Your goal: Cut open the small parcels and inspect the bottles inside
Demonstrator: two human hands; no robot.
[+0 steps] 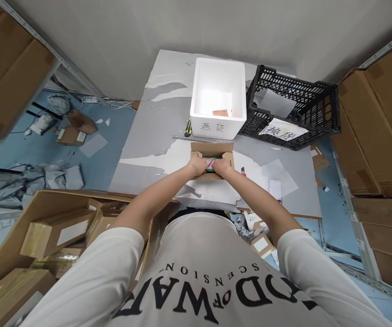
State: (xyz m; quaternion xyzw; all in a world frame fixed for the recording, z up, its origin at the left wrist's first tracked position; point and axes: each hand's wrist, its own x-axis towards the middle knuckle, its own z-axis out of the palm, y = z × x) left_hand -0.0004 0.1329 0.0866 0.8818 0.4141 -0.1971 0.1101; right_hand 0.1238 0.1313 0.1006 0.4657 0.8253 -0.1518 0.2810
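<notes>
A small cardboard box (212, 147) lies on the table with its far flap raised. Both my hands reach into it, fingers curled down and mostly hidden. My left hand (198, 165) is closed at the left end of a small pink, white and green packet (210, 163). On the packet's right end, my right hand (221, 166) is closed too. The packet's exact kind cannot be made out. Just right of the box lies a red and black cutter (243, 171). A yellow and black utility knife (188, 127) rests beyond the box, beside a white foam box (219, 127).
A black plastic crate (321, 109) with papers stands right of the foam box. Paper sheets (279, 179) lie on the grey table (141, 145). A large carton (62, 194) of parcels is at my left. Shelves of cartons (369, 136) flank both sides.
</notes>
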